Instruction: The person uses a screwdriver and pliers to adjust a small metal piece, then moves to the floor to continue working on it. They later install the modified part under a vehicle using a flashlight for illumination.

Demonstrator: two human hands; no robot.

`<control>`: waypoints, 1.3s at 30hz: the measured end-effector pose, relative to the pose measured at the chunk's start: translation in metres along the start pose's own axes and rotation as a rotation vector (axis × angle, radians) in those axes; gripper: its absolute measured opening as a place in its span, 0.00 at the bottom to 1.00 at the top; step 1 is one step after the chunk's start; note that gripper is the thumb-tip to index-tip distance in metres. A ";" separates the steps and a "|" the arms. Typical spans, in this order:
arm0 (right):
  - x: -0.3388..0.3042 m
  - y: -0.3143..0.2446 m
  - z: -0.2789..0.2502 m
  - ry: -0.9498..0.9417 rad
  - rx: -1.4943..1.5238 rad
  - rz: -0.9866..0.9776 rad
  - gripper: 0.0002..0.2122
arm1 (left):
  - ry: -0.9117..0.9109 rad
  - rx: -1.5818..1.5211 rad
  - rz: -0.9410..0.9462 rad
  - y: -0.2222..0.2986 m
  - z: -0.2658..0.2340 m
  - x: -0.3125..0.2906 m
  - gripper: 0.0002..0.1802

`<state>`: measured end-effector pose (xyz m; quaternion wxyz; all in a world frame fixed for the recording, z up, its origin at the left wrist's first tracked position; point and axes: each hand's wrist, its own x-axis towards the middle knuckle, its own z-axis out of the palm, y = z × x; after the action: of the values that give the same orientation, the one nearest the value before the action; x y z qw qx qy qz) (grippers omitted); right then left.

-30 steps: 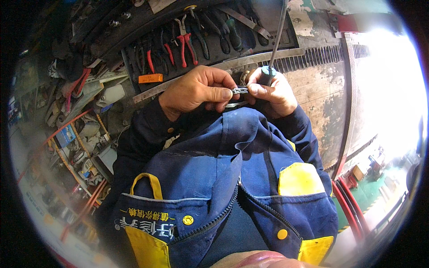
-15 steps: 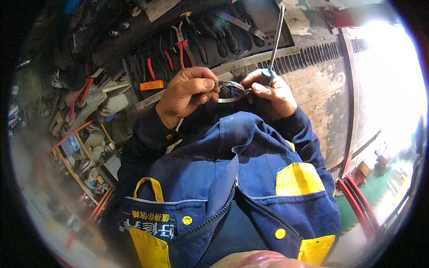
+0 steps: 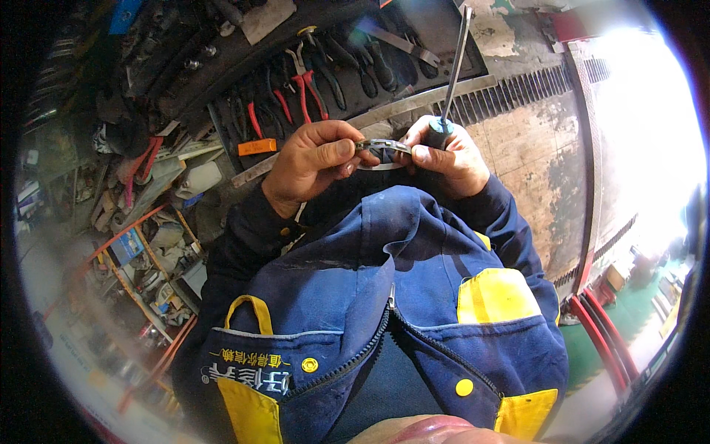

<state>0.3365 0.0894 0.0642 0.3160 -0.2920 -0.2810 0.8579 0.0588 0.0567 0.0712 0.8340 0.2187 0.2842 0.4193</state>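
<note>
A thin metal band bent into a loop, a hose clamp, is stretched between my two hands in front of my chest. My left hand pinches its left end between thumb and fingers. On the other side, my right hand grips the clamp's right end with thumb and forefinger. That same hand also keeps a screwdriver tucked in it, with the handle by the forefinger and the long shaft pointing up and away from me. The fingers partly cover both ends of the clamp.
Beyond my hands a dark tool tray holds several pliers. An orange box lies at its near left corner. A worn wooden bench top stretches to the right. At left stands a cluttered orange-framed rack.
The clamp has turned a little, so its slotted band shows more plainly. The screwdriver's handle has tipped slightly in my right hand. Both hands keep their holds.
</note>
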 end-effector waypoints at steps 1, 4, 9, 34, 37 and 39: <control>0.001 0.000 -0.001 -0.006 -0.009 -0.012 0.11 | -0.001 -0.008 0.006 0.000 0.000 0.000 0.14; 0.001 0.000 -0.004 0.004 -0.044 -0.016 0.11 | -0.030 -0.017 0.041 -0.003 -0.001 0.000 0.16; 0.001 0.000 -0.008 0.018 -0.020 -0.032 0.10 | 0.110 0.089 0.044 -0.011 0.001 -0.001 0.16; -0.001 0.012 -0.019 0.006 0.125 -0.063 0.13 | 0.030 0.327 0.122 -0.006 0.028 0.007 0.10; -0.002 0.015 -0.018 0.044 0.042 -0.105 0.13 | 0.035 0.309 0.109 -0.006 0.031 0.008 0.08; -0.003 0.016 -0.018 0.055 0.001 -0.094 0.12 | 0.066 0.370 0.088 -0.005 0.032 0.009 0.08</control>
<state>0.3448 0.0826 0.0421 0.3637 -0.3019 -0.2851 0.8338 0.0874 0.0566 0.0895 0.7507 0.3665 0.3740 0.4028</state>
